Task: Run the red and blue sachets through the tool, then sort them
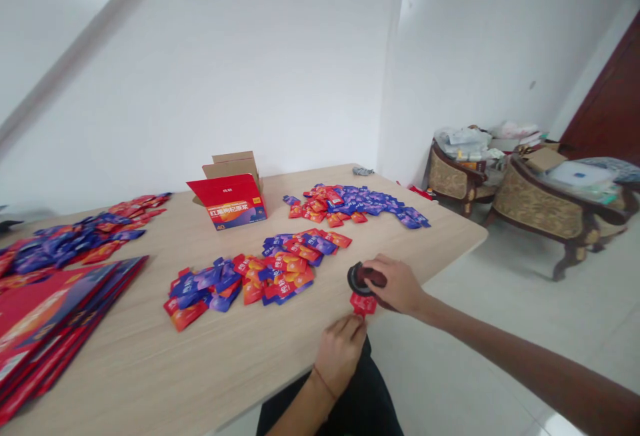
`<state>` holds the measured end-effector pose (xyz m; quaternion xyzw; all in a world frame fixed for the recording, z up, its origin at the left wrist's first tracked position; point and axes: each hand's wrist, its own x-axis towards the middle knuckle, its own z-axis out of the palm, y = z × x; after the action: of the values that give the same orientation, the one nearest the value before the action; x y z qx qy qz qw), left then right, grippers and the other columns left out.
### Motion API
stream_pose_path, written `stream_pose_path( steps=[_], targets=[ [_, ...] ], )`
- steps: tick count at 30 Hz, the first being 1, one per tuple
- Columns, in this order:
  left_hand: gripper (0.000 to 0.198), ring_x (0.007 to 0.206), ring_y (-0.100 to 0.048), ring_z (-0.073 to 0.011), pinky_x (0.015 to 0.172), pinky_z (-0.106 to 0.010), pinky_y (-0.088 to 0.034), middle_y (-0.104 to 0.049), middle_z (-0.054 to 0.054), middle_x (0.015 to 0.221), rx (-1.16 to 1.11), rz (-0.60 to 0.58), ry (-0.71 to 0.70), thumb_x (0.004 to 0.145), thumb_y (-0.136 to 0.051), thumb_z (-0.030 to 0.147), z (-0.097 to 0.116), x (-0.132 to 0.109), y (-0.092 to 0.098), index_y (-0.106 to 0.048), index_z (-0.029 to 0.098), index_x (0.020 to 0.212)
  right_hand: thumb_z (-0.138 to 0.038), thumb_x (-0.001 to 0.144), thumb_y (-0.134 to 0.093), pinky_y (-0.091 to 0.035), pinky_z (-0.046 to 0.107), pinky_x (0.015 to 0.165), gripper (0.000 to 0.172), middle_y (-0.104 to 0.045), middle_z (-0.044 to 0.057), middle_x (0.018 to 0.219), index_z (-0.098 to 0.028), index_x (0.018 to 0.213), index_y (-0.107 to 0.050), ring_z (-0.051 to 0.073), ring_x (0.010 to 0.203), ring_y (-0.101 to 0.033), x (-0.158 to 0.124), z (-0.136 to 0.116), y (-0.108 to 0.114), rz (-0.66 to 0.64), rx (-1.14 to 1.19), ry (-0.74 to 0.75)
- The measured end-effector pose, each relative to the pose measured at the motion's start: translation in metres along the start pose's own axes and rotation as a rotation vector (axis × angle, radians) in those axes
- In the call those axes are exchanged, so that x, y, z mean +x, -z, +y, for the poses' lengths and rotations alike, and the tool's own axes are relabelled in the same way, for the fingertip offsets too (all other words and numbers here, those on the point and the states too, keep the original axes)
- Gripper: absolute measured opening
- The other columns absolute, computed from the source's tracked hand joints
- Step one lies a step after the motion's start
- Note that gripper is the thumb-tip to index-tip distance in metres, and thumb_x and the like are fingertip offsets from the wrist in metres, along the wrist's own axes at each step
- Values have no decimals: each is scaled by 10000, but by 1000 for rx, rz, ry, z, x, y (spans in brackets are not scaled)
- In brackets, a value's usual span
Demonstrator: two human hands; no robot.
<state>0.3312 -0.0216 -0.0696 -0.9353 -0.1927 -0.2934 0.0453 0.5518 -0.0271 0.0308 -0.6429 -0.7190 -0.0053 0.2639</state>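
Observation:
Near the front edge of the wooden table (280,349), my left hand (340,351) pinches the lower end of a red sachet (364,304). My right hand (395,283) is closed round the dark reddish handle of a round black tool (356,279), which sits at the sachet's upper end and covers part of it. Whether the tool presses on the sachet cannot be made out. To the left of my hands lies a spread pile of red and purple sachets (285,263). Behind it stands an open red box (235,206) with its flaps up.
Another sachet pile (350,203) lies at the back right, and one more (75,239) at the far left. Flat red cartons (55,316) are stacked at the left front. Two patterned armchairs (540,203) loaded with bags stand right of the table. A grey cloth (363,171) lies at the back corner.

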Motion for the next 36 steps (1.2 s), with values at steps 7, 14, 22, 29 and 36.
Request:
stream_pose_path(
  steps=[7, 14, 22, 29, 36],
  targets=[
    [209, 939, -701, -189, 833, -311, -596, -713, -72, 1062, -47, -6, 4, 1004, -520, 129, -2, -1, 0, -683, 178, 1124, -302, 880, -628, -457, 279, 800, 282, -687, 48, 1151, -294, 1154, -695, 209, 963, -664, -10, -20, -33, -207, -126, 17],
    [215, 987, -700, -200, 866, -329, -595, -716, -79, 1092, -57, 25, 7, 1010, -519, 141, -3, -3, -3, -688, 183, 1137, -258, 913, -579, -425, 262, 742, 222, -701, 43, 1012, -276, 1060, -744, 186, 881, -665, 31, 36, -22, -199, -280, -137],
    [200, 984, -694, -198, 868, -325, -585, -717, -65, 1087, -78, 25, 21, 1004, -541, 140, -3, -1, -2, -685, 185, 1134, -306, 906, -592, -451, 265, 840, 305, -703, 37, 1106, -285, 1190, -701, 187, 944, -659, 14, 3, -6, -19, -74, -56],
    [176, 929, -693, -198, 821, -326, -593, -717, -48, 1050, -88, -20, 30, 994, -565, 143, -3, -2, -2, -680, 184, 1120, -238, 874, -610, -446, 279, 771, 243, -701, 33, 1110, -298, 1084, -717, 202, 929, -656, -11, -20, -39, -219, -133, 27],
    [192, 985, -697, -203, 872, -333, -586, -718, -66, 1085, -65, 19, 9, 1008, -530, 137, -3, 0, 0, -682, 191, 1113, -268, 907, -591, -414, 259, 766, 205, -708, 39, 994, -273, 1043, -745, 188, 909, -658, 31, 50, -32, -155, -211, -138]
  ],
)
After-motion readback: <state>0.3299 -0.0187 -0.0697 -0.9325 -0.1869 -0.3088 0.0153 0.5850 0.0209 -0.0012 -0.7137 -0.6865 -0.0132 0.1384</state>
